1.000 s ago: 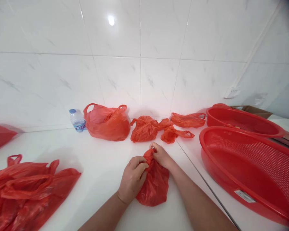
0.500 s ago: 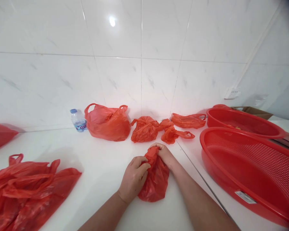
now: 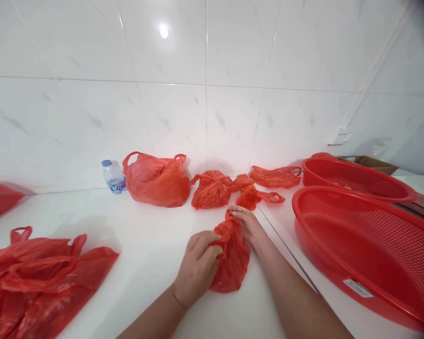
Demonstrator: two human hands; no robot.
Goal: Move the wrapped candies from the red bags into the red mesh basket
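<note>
A small red plastic bag [image 3: 233, 268] sits on the white table between my hands. My left hand [image 3: 199, 263] pinches the bag's upper left side, with fingers curled into the plastic. At the top right, my right hand [image 3: 245, 220] grips a gathered strip of the same bag near its handle. What the bag contains, if anything, is hidden. Just beyond my hands lie two bunched red plastic bags, a rounder one [image 3: 211, 192] and a smaller one [image 3: 249, 197] with a handle trailing right.
A bigger red bag [image 3: 157, 181] and a plastic bottle [image 3: 113, 178] stand by the tiled wall. Another flat bag [image 3: 275, 177] lies right of them. Crumpled bags [image 3: 42, 278] cover the left front. Two red baskets, a near one [image 3: 356, 245] and a far one [image 3: 367, 181], occupy the right.
My right hand has moved slightly up and right, drawing a strip of the bag's top upward. My left hand keeps its grip and shifts slightly right.
</note>
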